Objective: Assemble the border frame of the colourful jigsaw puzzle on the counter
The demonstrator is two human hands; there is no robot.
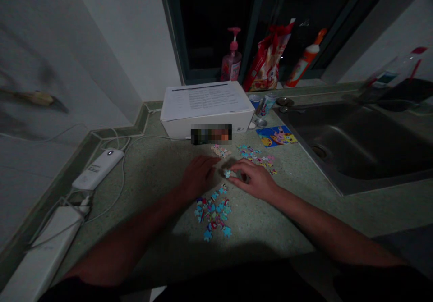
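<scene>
My right hand (252, 178) pinches a light blue puzzle piece (228, 173) between thumb and fingers, just above the counter. To its left is my left hand (200, 176), its fingers bent and pointing right; whether they hold anything is hidden. A loose heap of mostly blue puzzle pieces (214, 212) lies nearer to me, below both hands. Beyond the hands are a small group of pale pink pieces (221, 151) and a spread of blue, pink and yellow pieces (257, 155). A colourful picture card (276, 136) lies behind them to the right.
A white box (208, 108) topped with a printed sheet stands at the back. Cans (267, 103) stand beside it, and a steel sink (365, 144) is at the right. Cables, a power bank (98, 169) and a power strip (43, 252) lie at the left.
</scene>
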